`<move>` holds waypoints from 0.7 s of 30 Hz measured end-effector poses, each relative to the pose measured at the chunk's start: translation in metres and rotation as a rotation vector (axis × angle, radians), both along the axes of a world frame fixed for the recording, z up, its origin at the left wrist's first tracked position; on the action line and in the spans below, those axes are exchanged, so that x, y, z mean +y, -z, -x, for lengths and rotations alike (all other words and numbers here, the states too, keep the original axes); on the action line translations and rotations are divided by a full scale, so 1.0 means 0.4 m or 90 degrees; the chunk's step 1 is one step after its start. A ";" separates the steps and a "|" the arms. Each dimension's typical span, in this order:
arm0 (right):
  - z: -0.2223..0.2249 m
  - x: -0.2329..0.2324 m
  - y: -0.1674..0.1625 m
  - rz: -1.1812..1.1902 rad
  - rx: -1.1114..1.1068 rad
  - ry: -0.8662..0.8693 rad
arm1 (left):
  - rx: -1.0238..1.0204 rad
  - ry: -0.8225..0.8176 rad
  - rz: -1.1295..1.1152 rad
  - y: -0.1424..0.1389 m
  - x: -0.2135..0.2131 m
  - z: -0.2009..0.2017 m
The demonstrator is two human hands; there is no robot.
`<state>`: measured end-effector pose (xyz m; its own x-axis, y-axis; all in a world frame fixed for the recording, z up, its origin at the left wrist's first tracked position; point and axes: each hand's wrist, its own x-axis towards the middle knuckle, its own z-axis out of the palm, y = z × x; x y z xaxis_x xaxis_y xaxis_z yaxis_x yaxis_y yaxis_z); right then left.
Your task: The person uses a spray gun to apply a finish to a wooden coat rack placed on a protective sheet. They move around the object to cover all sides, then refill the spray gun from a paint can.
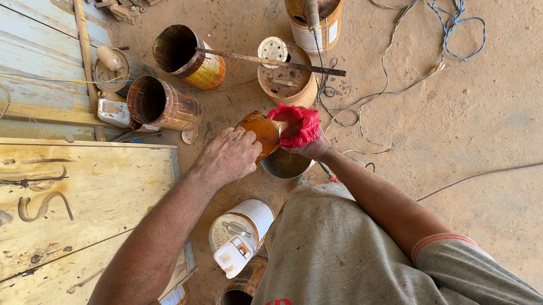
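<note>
My left hand (229,154) grips an amber-stained plastic bottle (262,131), tilted toward my right hand. A red cloth (297,124) is bunched in my right hand (311,145), pressed against the bottle's mouth. Both hands hover over a small dark metal bowl (284,165) on the sandy floor. My knee in dusty grey trousers (332,242) is just below.
Rusty open tins (162,102) (186,55) lie on their sides at upper left. A tin with a metal bar across it (289,80) and another tin (313,11) stand behind. A white can (243,225) lies by my knee. A plywood board (58,213) fills the left. Blue and yellow wires (425,14) trail at right.
</note>
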<state>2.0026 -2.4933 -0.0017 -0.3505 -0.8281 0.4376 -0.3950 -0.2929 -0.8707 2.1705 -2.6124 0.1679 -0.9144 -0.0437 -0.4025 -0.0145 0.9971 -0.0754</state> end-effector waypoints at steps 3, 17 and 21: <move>-0.001 0.001 0.013 -0.134 0.004 0.015 | 0.000 0.002 0.003 -0.002 0.002 0.002; -0.005 0.004 0.039 -0.026 0.040 0.004 | -0.029 0.003 -0.001 -0.018 0.002 0.009; -0.008 0.005 0.041 0.008 0.070 0.016 | -0.054 0.002 0.002 -0.015 0.001 0.014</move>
<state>2.0058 -2.4915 -0.0181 -0.3195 -0.8138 0.4854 -0.4957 -0.2930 -0.8176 2.1647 -2.6120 0.1741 -0.8774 -0.0416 -0.4780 -0.0042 0.9969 -0.0789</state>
